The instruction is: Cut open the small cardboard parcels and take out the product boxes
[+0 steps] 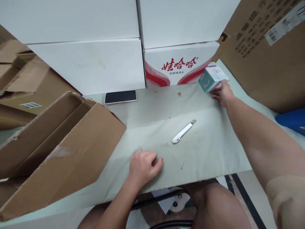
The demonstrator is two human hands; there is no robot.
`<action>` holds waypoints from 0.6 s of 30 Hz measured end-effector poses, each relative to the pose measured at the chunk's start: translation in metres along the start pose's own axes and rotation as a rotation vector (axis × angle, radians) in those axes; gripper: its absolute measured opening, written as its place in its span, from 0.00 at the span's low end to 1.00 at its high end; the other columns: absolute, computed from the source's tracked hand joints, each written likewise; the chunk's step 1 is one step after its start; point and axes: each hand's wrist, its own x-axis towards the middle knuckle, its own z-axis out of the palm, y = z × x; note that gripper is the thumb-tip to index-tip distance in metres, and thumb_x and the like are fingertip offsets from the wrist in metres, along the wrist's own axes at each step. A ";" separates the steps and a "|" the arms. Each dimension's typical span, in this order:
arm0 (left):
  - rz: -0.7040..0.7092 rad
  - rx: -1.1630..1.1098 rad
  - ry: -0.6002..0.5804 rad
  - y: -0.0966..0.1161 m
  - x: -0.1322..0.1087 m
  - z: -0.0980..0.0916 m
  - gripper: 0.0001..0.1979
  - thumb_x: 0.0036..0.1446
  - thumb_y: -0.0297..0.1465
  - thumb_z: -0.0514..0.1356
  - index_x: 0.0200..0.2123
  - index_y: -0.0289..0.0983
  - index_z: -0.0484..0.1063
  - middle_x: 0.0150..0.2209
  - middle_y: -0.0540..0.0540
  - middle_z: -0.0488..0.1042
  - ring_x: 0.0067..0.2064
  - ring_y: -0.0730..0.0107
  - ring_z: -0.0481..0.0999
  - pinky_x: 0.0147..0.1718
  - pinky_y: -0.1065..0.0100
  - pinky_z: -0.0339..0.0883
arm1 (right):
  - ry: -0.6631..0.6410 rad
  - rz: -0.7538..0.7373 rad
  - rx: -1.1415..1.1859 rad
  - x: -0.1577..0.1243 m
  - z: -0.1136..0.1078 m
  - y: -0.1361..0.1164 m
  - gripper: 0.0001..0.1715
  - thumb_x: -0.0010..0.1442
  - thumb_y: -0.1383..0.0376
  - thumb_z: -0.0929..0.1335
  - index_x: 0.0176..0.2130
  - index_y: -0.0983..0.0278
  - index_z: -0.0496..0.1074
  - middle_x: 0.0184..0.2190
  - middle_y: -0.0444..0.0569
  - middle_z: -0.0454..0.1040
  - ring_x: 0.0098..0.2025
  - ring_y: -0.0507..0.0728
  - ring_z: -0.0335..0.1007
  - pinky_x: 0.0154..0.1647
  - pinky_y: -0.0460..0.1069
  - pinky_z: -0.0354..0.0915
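Note:
My right hand [224, 93] grips a small white and teal box [213, 77] by its near side, thumb on top and fingers at the lower edge. The box is at the back right, close to the white carton with red lettering [181, 65]. Near the front edge of the table, my left hand [144, 167] rests on the cloth, its fingers curled in and nothing seen in them. Between my hands lies a white utility knife [184, 131], its blade end pointing to the back right.
An open cardboard box [78, 152] stands on the left. A phone [120, 97] lies at the back, against stacked white cartons [90, 66]. A large brown carton [267, 63] borders the right side, with a blue object [292, 121] beside it. Small scraps dot the tablecloth [147, 127].

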 end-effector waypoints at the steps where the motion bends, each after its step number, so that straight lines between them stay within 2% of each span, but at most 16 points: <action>1: -0.005 -0.007 -0.008 0.000 0.000 -0.001 0.21 0.62 0.41 0.52 0.19 0.38 0.60 0.20 0.47 0.72 0.24 0.69 0.64 0.29 0.63 0.43 | -0.002 0.006 0.007 -0.005 0.000 -0.001 0.15 0.76 0.56 0.52 0.42 0.59 0.57 0.34 0.41 0.64 0.34 0.46 0.68 0.40 0.44 0.67; 5: -0.044 -0.053 -0.058 0.002 0.000 -0.006 0.21 0.62 0.41 0.53 0.20 0.38 0.64 0.23 0.45 0.76 0.26 0.67 0.68 0.29 0.63 0.44 | 0.002 -0.026 -0.022 -0.045 -0.001 -0.015 0.10 0.75 0.62 0.56 0.41 0.60 0.60 0.35 0.42 0.64 0.34 0.47 0.65 0.36 0.42 0.65; 7: -0.066 -0.085 -0.089 0.002 -0.001 -0.010 0.21 0.63 0.42 0.53 0.21 0.38 0.67 0.25 0.44 0.78 0.29 0.65 0.71 0.29 0.63 0.44 | -0.025 -0.113 -0.067 -0.078 0.006 -0.027 0.07 0.72 0.68 0.60 0.39 0.61 0.62 0.34 0.42 0.63 0.33 0.47 0.63 0.32 0.41 0.61; 9: -0.069 -0.127 -0.109 0.002 -0.003 -0.016 0.20 0.64 0.42 0.54 0.23 0.38 0.70 0.27 0.43 0.79 0.31 0.63 0.74 0.29 0.63 0.45 | -0.111 -0.223 -0.109 -0.118 0.021 -0.041 0.08 0.69 0.72 0.62 0.38 0.62 0.65 0.33 0.42 0.65 0.33 0.47 0.63 0.31 0.40 0.60; 11: -0.055 -0.172 -0.109 0.000 -0.005 -0.020 0.21 0.64 0.43 0.54 0.24 0.38 0.73 0.29 0.44 0.80 0.34 0.62 0.75 0.29 0.63 0.47 | -0.275 -0.335 -0.149 -0.163 0.044 -0.058 0.08 0.67 0.75 0.65 0.38 0.63 0.69 0.32 0.43 0.69 0.35 0.47 0.66 0.32 0.40 0.63; 14: -0.038 -0.234 -0.095 -0.002 -0.011 -0.023 0.21 0.64 0.44 0.55 0.26 0.38 0.74 0.29 0.45 0.80 0.34 0.63 0.76 0.29 0.63 0.51 | -0.565 -0.490 -0.207 -0.232 0.092 -0.090 0.06 0.64 0.73 0.70 0.40 0.63 0.76 0.36 0.44 0.76 0.37 0.48 0.71 0.38 0.41 0.69; 16: -0.021 -0.273 -0.097 -0.001 -0.015 -0.023 0.21 0.64 0.45 0.55 0.26 0.39 0.74 0.29 0.45 0.80 0.34 0.63 0.76 0.29 0.63 0.54 | -0.739 -0.573 -0.235 -0.274 0.129 -0.114 0.12 0.60 0.71 0.74 0.45 0.62 0.79 0.41 0.45 0.78 0.38 0.49 0.74 0.42 0.44 0.73; 18: -0.001 -0.305 -0.107 -0.001 -0.018 -0.023 0.20 0.63 0.46 0.56 0.26 0.39 0.74 0.30 0.44 0.80 0.34 0.62 0.77 0.30 0.64 0.57 | -0.863 -0.575 -0.300 -0.308 0.164 -0.134 0.19 0.56 0.69 0.77 0.48 0.61 0.79 0.44 0.47 0.79 0.39 0.52 0.76 0.41 0.48 0.77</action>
